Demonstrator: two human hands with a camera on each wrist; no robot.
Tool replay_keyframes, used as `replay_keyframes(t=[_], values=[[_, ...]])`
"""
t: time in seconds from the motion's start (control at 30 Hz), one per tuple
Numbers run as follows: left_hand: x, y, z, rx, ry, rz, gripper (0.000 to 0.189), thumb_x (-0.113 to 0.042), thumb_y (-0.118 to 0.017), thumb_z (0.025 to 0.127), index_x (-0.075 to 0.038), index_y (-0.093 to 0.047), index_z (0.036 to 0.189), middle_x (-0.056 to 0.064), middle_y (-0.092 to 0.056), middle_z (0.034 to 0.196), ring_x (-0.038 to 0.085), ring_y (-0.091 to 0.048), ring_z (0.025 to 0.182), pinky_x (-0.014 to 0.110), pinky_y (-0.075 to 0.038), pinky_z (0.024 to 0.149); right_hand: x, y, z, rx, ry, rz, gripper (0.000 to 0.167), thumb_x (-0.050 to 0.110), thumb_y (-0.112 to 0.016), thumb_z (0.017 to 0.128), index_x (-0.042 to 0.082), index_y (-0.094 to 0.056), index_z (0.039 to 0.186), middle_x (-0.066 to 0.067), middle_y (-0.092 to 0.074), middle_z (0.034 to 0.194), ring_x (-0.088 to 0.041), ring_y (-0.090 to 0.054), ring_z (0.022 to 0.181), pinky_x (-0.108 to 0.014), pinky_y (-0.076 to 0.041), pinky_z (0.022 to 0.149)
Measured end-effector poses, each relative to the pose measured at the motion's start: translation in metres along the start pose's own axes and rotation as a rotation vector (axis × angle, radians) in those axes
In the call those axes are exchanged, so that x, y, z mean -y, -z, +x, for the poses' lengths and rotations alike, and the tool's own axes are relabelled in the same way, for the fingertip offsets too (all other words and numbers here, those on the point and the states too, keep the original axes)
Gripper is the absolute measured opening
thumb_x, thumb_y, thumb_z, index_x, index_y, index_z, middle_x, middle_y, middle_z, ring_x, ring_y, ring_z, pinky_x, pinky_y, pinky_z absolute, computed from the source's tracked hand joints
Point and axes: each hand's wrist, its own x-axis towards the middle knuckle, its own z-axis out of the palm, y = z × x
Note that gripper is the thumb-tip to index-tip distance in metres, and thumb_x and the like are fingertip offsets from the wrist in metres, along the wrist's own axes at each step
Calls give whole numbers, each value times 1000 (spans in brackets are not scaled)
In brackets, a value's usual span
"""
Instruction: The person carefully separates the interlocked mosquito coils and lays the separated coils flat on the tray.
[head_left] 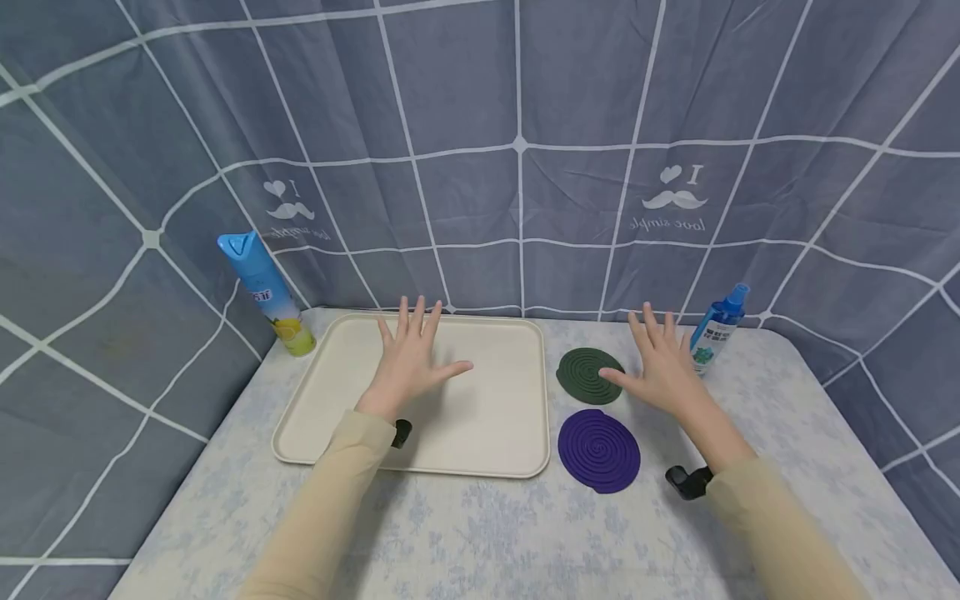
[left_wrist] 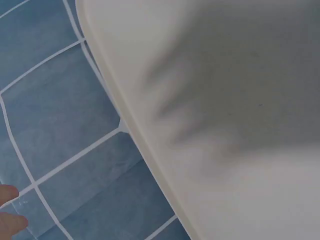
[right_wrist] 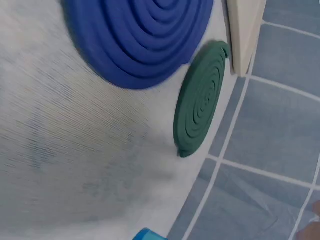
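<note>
My left hand (head_left: 408,367) hovers over the cream tray (head_left: 498,400) with fingers spread and nothing in them; its shadow falls on the tray in the left wrist view. To the right, my right hand (head_left: 660,367) is held up with straight, spread fingers, also holding nothing. Its thumb overlaps the edge of a dark green spiral coaster (head_left: 585,375) in the head view. A purple spiral coaster (head_left: 598,451), blue-looking in the right wrist view, lies just nearer than the green one. Both coasters lie flat, right of the tray.
A blue and yellow-green spray can (head_left: 266,287) stands beyond the tray's left edge. Behind my right hand is a blue spray bottle (head_left: 718,329). A grey-blue curtain (head_left: 465,200) with white lines hangs along the back and sides of the patterned table (head_left: 480,533).
</note>
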Motion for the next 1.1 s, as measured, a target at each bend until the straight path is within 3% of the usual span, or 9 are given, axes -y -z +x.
replay_keyframes(t=[0.23, 0.57, 0.8, 1.1], values=[[-7, -9, -12, 5, -75, -43, 108, -68, -66, 80, -9, -20, 158, 22, -15, 163, 43, 0, 152, 76, -5, 112, 6, -14, -22, 42, 30, 1, 107, 58, -70, 84, 4, -15, 157, -23, -3, 164, -56, 4, 145, -81, -7, 106], [-33, -25, -29, 54, -221, -60, 102, -69, -64, 81, -10, -27, 156, 19, -25, 161, 41, -14, 151, 71, -14, 115, 17, -33, -52, 97, 64, 68, 104, 53, -75, 81, 0, -25, 154, -26, -15, 162, -58, -6, 144, -81, -9, 106], [-50, -41, -41, 108, -308, -96, 99, -67, -66, 81, -8, -33, 153, 19, -32, 157, 39, -23, 148, 67, -23, 114, 23, -45, -70, 156, 73, 82, 105, 51, -81, 74, -3, -33, 150, -28, -27, 157, -59, -22, 140, -81, -20, 103], [-87, -61, -46, 218, -382, -81, 92, -66, -65, 82, -9, -40, 149, 13, -42, 152, 32, -34, 144, 49, -34, 116, 27, -52, -77, 223, 45, 67, 107, 53, -86, 67, -3, -40, 146, -29, -42, 147, -51, -49, 127, -73, -38, 99]])
